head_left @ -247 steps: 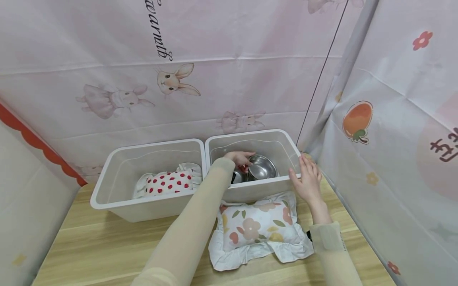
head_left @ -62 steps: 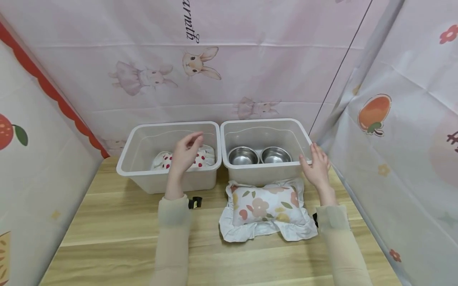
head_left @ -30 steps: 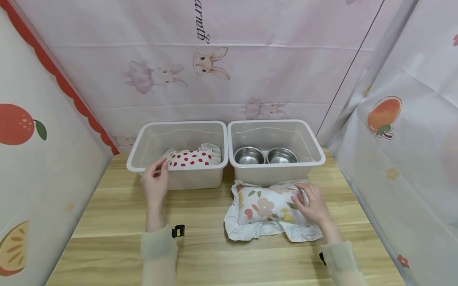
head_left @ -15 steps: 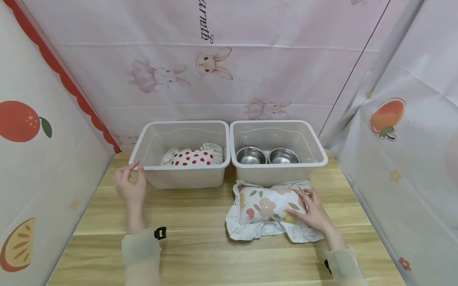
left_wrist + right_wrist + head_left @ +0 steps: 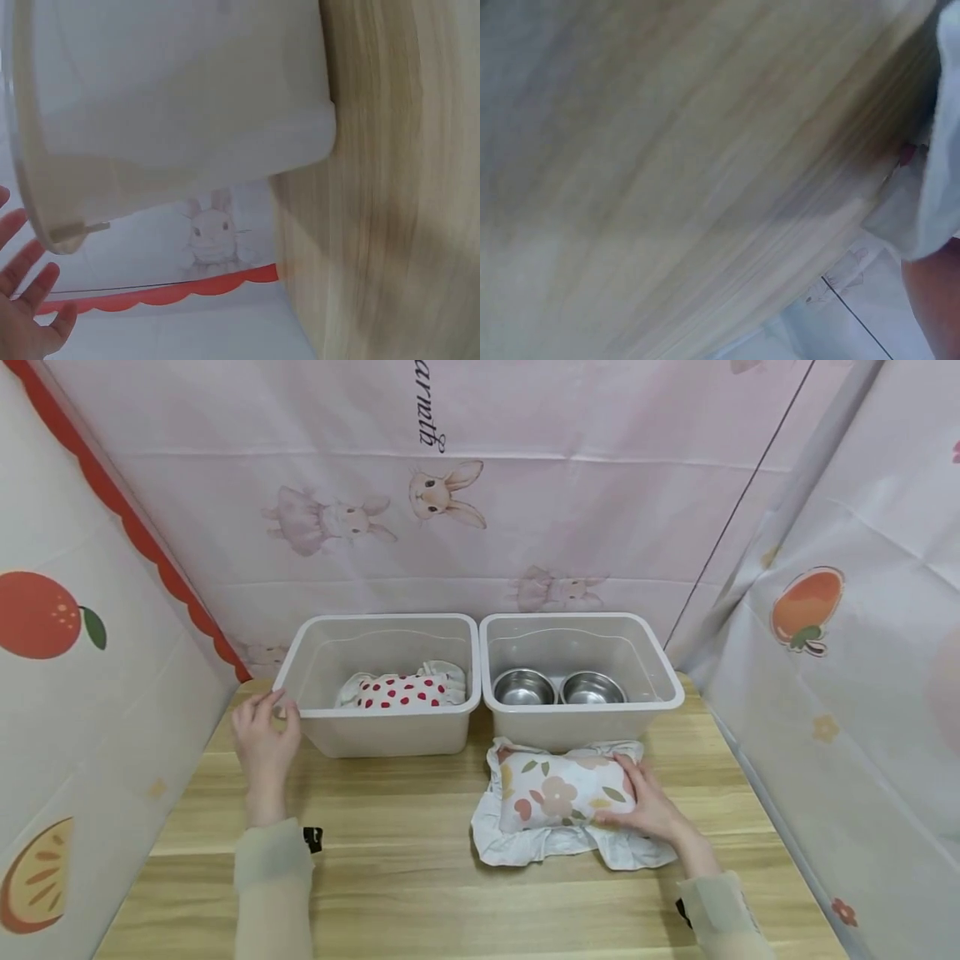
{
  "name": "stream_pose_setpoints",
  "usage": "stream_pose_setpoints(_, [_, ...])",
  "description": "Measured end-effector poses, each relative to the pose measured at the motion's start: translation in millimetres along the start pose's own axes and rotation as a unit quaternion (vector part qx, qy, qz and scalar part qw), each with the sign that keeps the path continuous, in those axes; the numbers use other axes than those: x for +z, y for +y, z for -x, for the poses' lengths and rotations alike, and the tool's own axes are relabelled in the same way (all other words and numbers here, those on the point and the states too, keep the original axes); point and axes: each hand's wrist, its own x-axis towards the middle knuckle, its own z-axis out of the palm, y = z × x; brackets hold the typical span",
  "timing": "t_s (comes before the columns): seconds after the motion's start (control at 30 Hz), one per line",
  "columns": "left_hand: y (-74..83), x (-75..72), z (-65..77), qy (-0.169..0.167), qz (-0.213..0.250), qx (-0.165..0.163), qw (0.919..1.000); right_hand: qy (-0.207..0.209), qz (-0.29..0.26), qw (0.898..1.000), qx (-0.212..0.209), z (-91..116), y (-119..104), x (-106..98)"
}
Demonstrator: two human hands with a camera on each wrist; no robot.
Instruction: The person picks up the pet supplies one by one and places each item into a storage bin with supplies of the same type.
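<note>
Floral pillow [image 5: 558, 793] rests on the desk [image 5: 420, 893], R of centre, just in front of the R bin [image 5: 570, 724]. Wood runs on twds the near side; desk's near edge is out of frame. Btwn pillow & desk's R edge: a strip of wood w/ the R arm [image 5: 727, 927] across it. L of pillow, a wide stretch of wood, L arm [image 5: 273, 893] crossing it nr desk's L edge.

R hand [image 5: 651, 807] is wrapped round pillow's R end, thumb on near side, fingers on far side; R wrist view is blurred & adds little. Pillow's print faces up, long axis approx L–R, in line w/ R bin's near wall; frill [image 5: 497, 843] fans out all round.

L hand [image 5: 264, 747] is at the near L corner of the L bin [image 5: 397, 735], fingers spread, thumb apart, tips by the rim; can't tell if they touch.

Bins stand side by side nr desk's far edge. L bin: red-spotted pillow [image 5: 403, 692] twds its R end, also L–R. R bin: 2 steel bowls [image 5: 525, 689], mouths up. Behind: bunny-print cloth [image 5: 637, 510].
</note>
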Motion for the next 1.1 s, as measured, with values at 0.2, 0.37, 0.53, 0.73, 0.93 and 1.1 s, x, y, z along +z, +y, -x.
stream_pose_setpoints(0.2, [-12.3, 7.0, -6.7, -0.025, 0.013, -0.021, 0.9994, -0.016, -0.02, 1.0, 0.001, -2, 1, 0])
stream_pose_setpoints(0.37, [-20.2, 10.1, -8.2, -0.044, 0.006, -0.041, 0.9982, -0.018, -0.057, 0.998, -0.016, -5, 1, 0])
stream_pose_setpoints(0.53, [-24.6, 12.6, -9.7, -0.044, 0.0, -0.027, 0.9987, -0.022, -0.101, 0.994, -0.031, 0, -12, -2])
stream_pose_setpoints(0.73, [-24.8, 12.5, -15.8, -0.072, -0.019, -0.022, 0.997, -0.033, -0.103, 0.994, -0.018, -4, 0, 2])
stream_pose_setpoints(0.93, [-27.9, 11.7, -18.1, -0.098, -0.014, -0.015, 0.995, -0.032, -0.118, 0.992, -0.01, -3, 2, 3])
stream_pose_setpoints(1.1, [-31.2, 13.5, -18.5, -0.109, -0.003, -0.01, 0.994, -0.022, -0.134, 0.991, 0.003, 0, 0, 6])
